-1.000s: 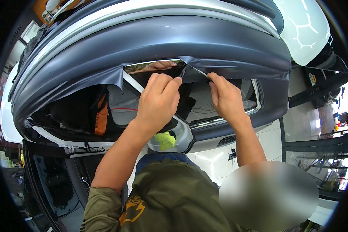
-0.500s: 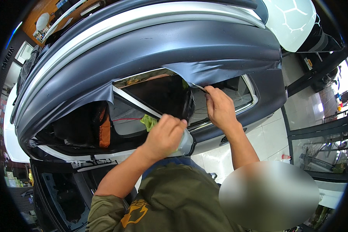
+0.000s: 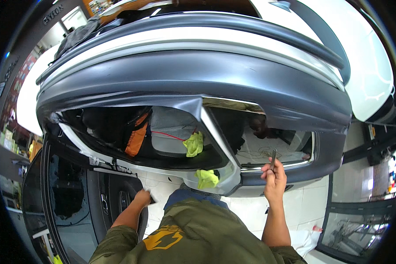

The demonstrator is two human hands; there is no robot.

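My right hand (image 3: 275, 181) is closed round a slim metallic cutter knife (image 3: 273, 159), which points up in front of the car's rear side window (image 3: 268, 147). Down at the left, my left hand (image 3: 140, 199) is closed and slightly blurred, beside the open car door (image 3: 105, 198). A dark flat piece shows at its fingers, too small to name. Matte blue-grey film (image 3: 185, 70) covers the roof side, its loose edge folding over the tops of the window openings. Between the openings runs a pale slanted pillar (image 3: 219, 136).
One yellow-green cloth (image 3: 193, 144) lies inside on the grey seat; another cloth (image 3: 207, 179) rests on the door sill. An orange strip (image 3: 136, 136) hangs by the seat. A glass-panelled frame (image 3: 356, 224) stands at the right on the tiled floor (image 3: 303, 202).
My left hand has dropped down and left, away from the window. My right hand has drawn back from the film with the knife. The view has shifted, and the film flap lies flatter above the rear window.
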